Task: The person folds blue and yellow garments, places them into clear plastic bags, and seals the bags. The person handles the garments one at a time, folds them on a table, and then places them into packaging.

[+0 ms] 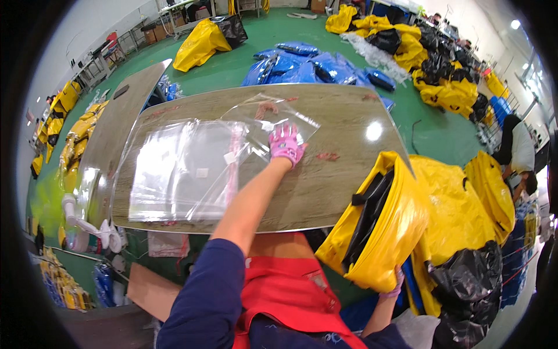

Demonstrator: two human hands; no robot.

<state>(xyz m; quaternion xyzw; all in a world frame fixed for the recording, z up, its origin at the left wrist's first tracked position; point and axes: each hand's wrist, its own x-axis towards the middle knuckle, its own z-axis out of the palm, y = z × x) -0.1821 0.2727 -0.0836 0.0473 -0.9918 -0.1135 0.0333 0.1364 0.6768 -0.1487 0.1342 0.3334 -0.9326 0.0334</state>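
Observation:
In a pink glove, my left hand [286, 144] lies on a clear plastic bag [247, 148], fingers stretched out and spread. That bag rests askew on the wood-patterned table [331, 203], partly over a stack of clear plastic bags [180, 168]. At my right side, my right hand [393, 285], also gloved in pink, grips the lower edge of a glossy yellow bag [401, 218] with a black strip along its side. The yellow bag is folded and leans against the table's near right corner. Some of the right fingers are hidden behind it.
More yellow bags [453, 203] and black material [471, 279] are heaped on my right. Blue packed bundles [302, 67] lie on the green floor beyond the table. A second tabletop [125, 104] adjoins on the left. Another person [517, 145] is at the far right.

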